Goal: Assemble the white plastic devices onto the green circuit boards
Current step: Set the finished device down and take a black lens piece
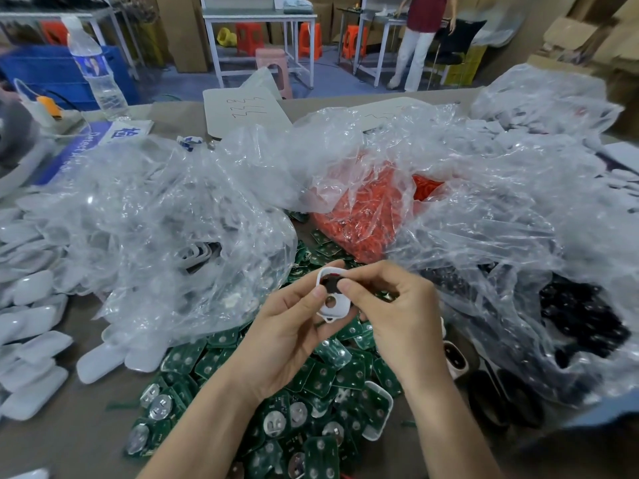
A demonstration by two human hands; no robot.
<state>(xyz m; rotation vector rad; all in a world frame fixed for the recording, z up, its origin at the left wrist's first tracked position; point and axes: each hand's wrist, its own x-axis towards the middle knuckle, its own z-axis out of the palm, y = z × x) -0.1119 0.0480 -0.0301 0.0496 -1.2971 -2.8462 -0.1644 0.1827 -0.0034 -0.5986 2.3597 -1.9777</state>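
Note:
I hold a small white plastic device [330,305] above the table's middle, its open side up with a dark part and a round metal disc inside. My left hand [288,335] grips it from the left and below. My right hand [390,307] pinches it from the right, thumb pressing into the shell. Under both hands lies a heap of green circuit boards [325,378] with round silver contacts. One white shell [378,414] lies on the heap.
Crumpled clear plastic bags [179,236] crowd left and right; one holds orange parts [366,216], another black parts [584,323]. White covers [34,340] pile at the left edge. A water bottle [96,70] stands at the back left. A person stands far behind.

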